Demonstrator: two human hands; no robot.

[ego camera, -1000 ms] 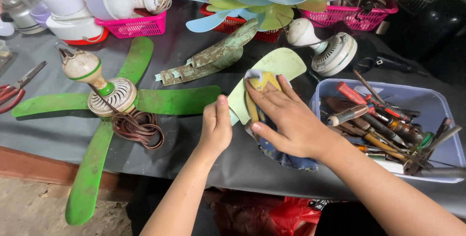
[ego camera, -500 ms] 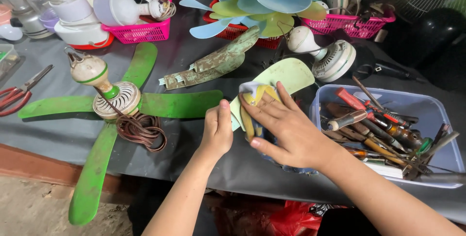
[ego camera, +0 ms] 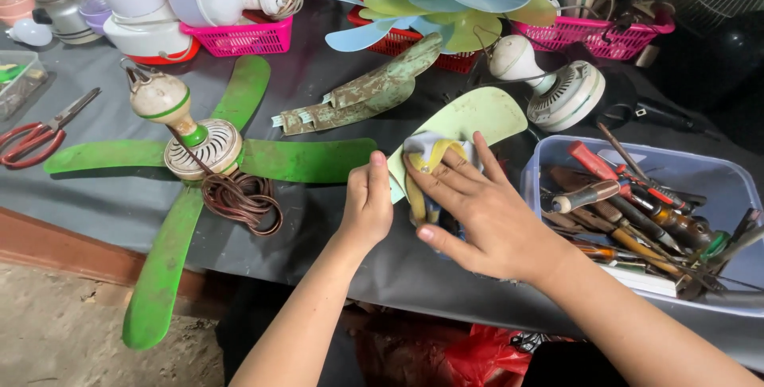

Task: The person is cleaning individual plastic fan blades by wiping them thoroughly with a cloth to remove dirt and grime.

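Pale green fan blade (ego camera: 469,120) lies on the bench (ego camera: 334,220); left hand (ego camera: 366,204) curls its grip on the blade's edge, right hand (ego camera: 485,208) presses a cloth (ego camera: 426,152) flat, fingers spread

Hands (ego camera: 477,212), cloth (ego camera: 426,156), pale fan blade (ego camera: 477,112)

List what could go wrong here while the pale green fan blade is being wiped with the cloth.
The pale green blade lies loose, pinned only by the left hand at its near end; it might slide under the right hand pressing the cloth. The open tool bin sits close beside that hand, so a wide wipe could catch a screwdriver.
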